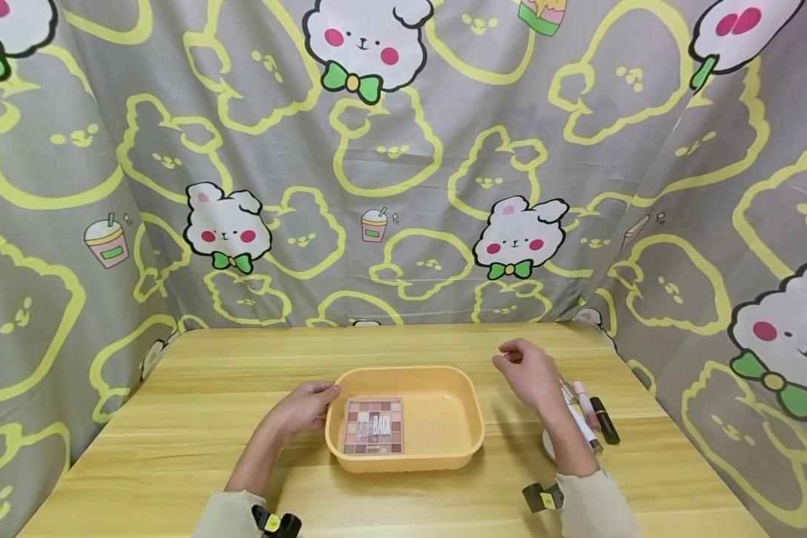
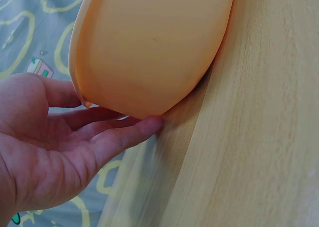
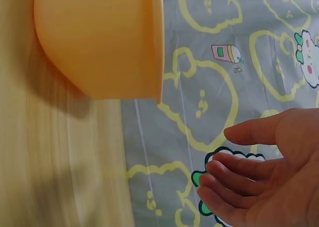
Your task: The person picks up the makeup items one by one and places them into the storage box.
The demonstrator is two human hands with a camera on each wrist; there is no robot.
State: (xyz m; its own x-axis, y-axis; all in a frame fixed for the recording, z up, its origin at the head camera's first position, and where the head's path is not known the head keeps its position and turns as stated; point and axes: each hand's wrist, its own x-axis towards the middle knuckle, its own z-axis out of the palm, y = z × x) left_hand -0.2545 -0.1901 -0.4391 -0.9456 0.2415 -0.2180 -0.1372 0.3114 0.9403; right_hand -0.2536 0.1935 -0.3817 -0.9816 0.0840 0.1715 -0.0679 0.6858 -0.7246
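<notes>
A yellow-orange plastic basin (image 1: 444,459) stands on the wooden table in the middle of the head view. Flat against its left inner side lies a square eyeshadow palette (image 1: 374,426) with a clear, lettered lid. My left hand (image 1: 305,407) holds the basin's left end; the left wrist view shows fingers (image 2: 122,137) along its outer wall and rim. Raised to the right of the basin, apart from it, is my right hand (image 1: 530,371). Its fingers (image 3: 234,179) are loosely bent with nothing between them, as seen in the right wrist view.
Beside my right forearm lie a black tube (image 1: 605,421), a pink-and-white tube (image 1: 586,403) and a white tube (image 1: 581,424). A round white item (image 1: 548,444) is partly hidden under that forearm. A patterned grey curtain (image 1: 390,284) hangs behind the table (image 1: 242,359).
</notes>
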